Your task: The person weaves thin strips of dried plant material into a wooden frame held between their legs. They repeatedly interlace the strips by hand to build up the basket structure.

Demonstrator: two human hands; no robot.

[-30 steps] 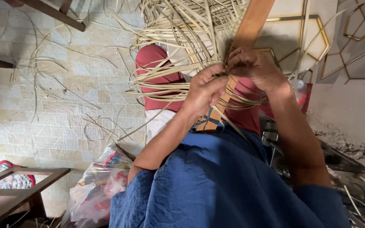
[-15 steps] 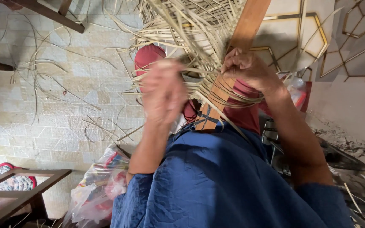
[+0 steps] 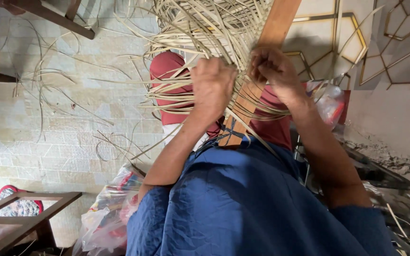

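Weave: cane strips [image 3: 200, 28] part-woven on wood frame [image 3: 266, 61]; loose ends left.
L hand [image 3: 212, 85]: fingers grasping strips.
R hand [image 3: 271, 68]: fingers clenched on weave at frame.

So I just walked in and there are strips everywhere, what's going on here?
A person in a blue top is working pale cane strips woven around a wooden frame bar. The left hand is closed over a bunch of the strips, and the right hand presses strips against the bar. Many strip ends stick out loose from the weave. More loose strips lie scattered on the tiled floor, and a plastic bag sits by the person's left elbow.
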